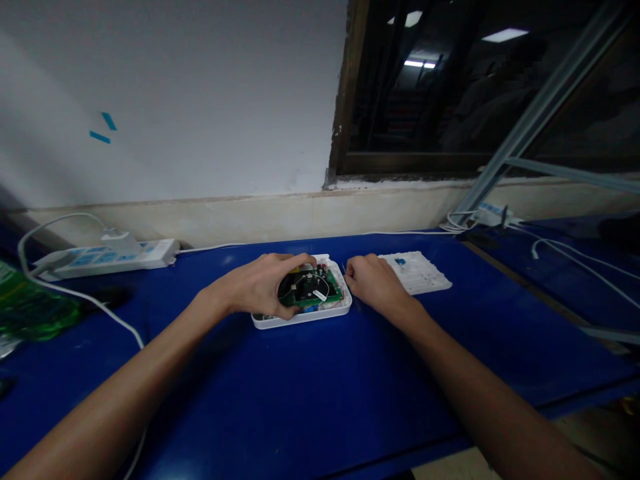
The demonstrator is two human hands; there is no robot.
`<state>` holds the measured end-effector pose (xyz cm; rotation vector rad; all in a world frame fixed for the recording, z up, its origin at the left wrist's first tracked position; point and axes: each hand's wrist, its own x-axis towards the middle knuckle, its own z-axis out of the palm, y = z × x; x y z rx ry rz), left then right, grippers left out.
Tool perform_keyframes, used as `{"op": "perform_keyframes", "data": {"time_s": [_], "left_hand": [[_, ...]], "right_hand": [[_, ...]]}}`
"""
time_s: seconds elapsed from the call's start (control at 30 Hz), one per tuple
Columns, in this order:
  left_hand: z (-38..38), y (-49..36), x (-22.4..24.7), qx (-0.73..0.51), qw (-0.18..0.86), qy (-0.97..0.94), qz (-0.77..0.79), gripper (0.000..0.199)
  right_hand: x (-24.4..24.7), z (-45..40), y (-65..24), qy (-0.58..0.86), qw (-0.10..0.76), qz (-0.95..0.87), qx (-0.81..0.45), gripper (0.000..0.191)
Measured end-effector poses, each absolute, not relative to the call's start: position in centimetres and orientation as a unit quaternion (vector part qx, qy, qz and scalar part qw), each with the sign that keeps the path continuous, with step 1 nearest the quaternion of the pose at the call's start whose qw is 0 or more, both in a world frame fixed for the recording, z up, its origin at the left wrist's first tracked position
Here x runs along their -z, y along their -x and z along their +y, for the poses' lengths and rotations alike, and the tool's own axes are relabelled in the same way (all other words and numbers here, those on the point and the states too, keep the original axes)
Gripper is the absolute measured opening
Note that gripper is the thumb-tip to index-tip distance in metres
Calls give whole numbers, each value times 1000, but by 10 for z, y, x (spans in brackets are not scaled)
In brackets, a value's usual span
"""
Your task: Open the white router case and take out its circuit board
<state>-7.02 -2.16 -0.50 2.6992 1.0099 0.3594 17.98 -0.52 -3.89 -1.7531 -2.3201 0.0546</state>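
- The left hand [255,287] is curving over a green circuit board [327,291], fingers along its far edge and thumb near its front edge, and it seems to be gripping the board.
- The right hand [373,283] is curling closed just beside the board, with its fingertips pinched together. A thin pale wire [343,268] is showing by those fingertips, but whether the hand is holding it is too small to tell.
- The green circuit board is sitting inside a shallow white plastic housing [300,321], which is lying in the middle of the blue counter [300,380]. A round black part [295,290] is covering much of the board.
- A white perforated plate [420,273] with a small blue piece [400,261] on it is lying to the right of the right hand.
- A white power strip [105,260] with a plugged-in white cable [75,293] is lying toward the wall at the left of the counter.
- A blurred green plastic object [30,308] is sitting at the far left edge.
- A second white power strip [493,215] and a tangle of white cables [457,223] are lying at the far right, below a dark window [430,87].
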Motion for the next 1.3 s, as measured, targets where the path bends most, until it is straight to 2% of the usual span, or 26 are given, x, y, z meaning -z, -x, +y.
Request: {"op": "perform_keyframes", "data": {"time_s": [0.2, 0.3, 0.37, 0.43, 0.73, 0.9, 1.03, 1.17, 1.3], "left_hand": [[-23, 72, 4, -132, 118, -925, 337, 68], [-22, 72, 6, -137, 119, -927, 330, 66], [-22, 72, 7, -137, 118, -926, 331, 66], [-22, 72, 9, -140, 116, -925, 333, 65], [-21, 74, 12, -164, 122, -920, 335, 70], [-22, 73, 13, -168, 119, -922, 327, 66], [-24, 73, 10, -158, 106, -925, 328, 65], [-30, 69, 4, -128, 73, -931, 334, 59], [-38, 64, -3, -94, 31, -944, 314, 61]], "right_hand": [[40, 9, -191, 549, 148, -819, -79, 14], [38, 11, -188, 515, 224, -820, -108, 19], [39, 11, -182, 467, 284, -827, -135, 17], [43, 12, -176, 426, 309, -837, -149, 13], [59, 17, -160, 401, 316, -844, -164, 11], [58, 17, -156, 411, 306, -839, -183, 26], [60, 20, -157, 407, 298, -839, -205, 31], [62, 24, -163, 404, 313, -814, -275, 28], [63, 26, -166, 396, 326, -797, -318, 23]]}}
